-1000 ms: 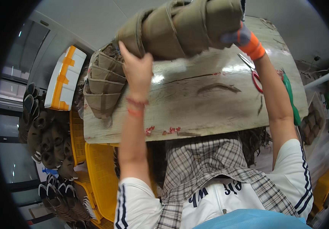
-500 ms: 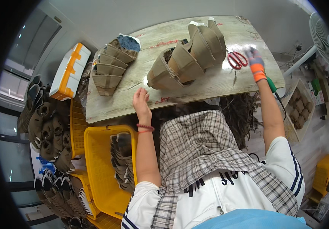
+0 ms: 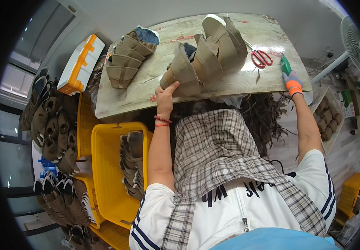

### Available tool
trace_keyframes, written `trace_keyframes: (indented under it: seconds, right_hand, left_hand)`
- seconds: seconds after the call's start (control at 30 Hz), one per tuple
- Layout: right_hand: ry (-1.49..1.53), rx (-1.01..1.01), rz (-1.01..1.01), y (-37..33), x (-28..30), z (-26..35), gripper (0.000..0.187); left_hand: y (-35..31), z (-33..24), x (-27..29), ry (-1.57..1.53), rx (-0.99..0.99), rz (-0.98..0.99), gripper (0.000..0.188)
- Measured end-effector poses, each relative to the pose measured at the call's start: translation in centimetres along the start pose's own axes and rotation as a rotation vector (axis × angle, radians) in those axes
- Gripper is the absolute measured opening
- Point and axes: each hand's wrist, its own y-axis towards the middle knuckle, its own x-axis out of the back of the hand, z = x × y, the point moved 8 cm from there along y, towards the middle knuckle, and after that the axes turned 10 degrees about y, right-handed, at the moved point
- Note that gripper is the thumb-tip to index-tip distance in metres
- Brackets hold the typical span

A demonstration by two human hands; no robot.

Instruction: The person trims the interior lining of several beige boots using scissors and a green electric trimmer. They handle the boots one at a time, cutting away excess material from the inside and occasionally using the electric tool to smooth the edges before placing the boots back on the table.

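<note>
On the surface [image 3: 267, 81], near its middle: stack [image 3: 221, 54] of brown uppers, nested cup-style, pointed end toward the person's left, white-rimmed end away. Can't tell the exact count, they overlap too much.

Left hand [image 3: 165, 99], bare, pinches the pointed end of the nearest upper [image 3: 183, 68], thumb on top. Right hand [image 3: 292, 82], gloved, is wrapped round the rear of the green tool [image 3: 286, 66], well apart from the stack. Other stack [image 3: 123, 60] sits to the left, no hand on it. Scissors [image 3: 261, 58] lie between stack and tool, just beside the stack.

Handling, my read: uppers look like cloth with dark lining [image 3: 189, 51], so light singly, modest as a bundle. Soft with some body: walls hold the cup shape but should fold under a squeeze. Probably not fragile or slippery; matte faces should grip fine bare-handed. Weak point is the nesting: no visible tie, so layers could slide or fan if lifted from 1 end.

Where to hold: pointed end suits 1 piece. Whole stack: support 2 ends, or palm under the middle. Avoid hooking loose rims; they'd likely fold.
</note>
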Motion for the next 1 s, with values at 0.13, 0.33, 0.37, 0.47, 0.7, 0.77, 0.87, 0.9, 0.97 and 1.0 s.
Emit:
trace_keyframes:
  seconds: [0.13,0.33,0.37,0.47,0.7,0.77,0.87,0.9,0.97,1.0]
  right_hand:
    - [0.222,-0.042,0.045,0.1,0.0,-2.0,0.067]
    - [1.072,-0.104,0.229,-2.7,0.3,-2.4,0.05]
    - [1.3,-0.118,0.272,-4.2,1.3,-1.4,0.045]
    - [1.42,-0.158,0.327,-9.1,5.4,1.1,0.034]
    - [0.944,0.788,-0.044,-24.2,16.3,14.4,0.045]
    - [0.754,0.996,-0.099,-27.1,18.1,17.6,0.048]
    - [0.67,1.14,-0.159,-29.0,18.8,18.7,0.055]
    - [0.658,1.185,-0.178,-29.2,18.7,18.8,0.056]
    - [0.646,1.221,-0.202,-29.6,18.8,18.6,0.059]
    - [0.641,1.234,-0.201,-29.7,18.8,18.6,0.059]
  left_hand:
    - [-1.5,-3.1,2.9,0.292,-0.167,-0.098,0.024]
    - [-3.2,-4.6,12.5,-0.436,0.035,-0.512,0.037]
    - [-4.0,-6.0,13.4,-0.518,-0.005,-0.511,0.035]
    - [-6.7,-10.1,14.7,-0.719,0.08,-0.501,0.032]
    - [-9.6,-9.2,12.9,-1.132,0.353,-0.253,0.029]
    - [-10.3,-8.1,11.2,-1.121,0.415,-0.278,0.029]
    - [-10.9,-6.3,9.9,-1.1,0.535,-0.293,0.028]
    - [-11.1,-6.1,9.3,-1.123,0.577,-0.274,0.028]
    - [-11.2,-4.8,9.2,-1.171,0.619,-0.207,0.028]
    - [-11.2,-4.5,9.1,-1.137,0.632,-0.206,0.028]
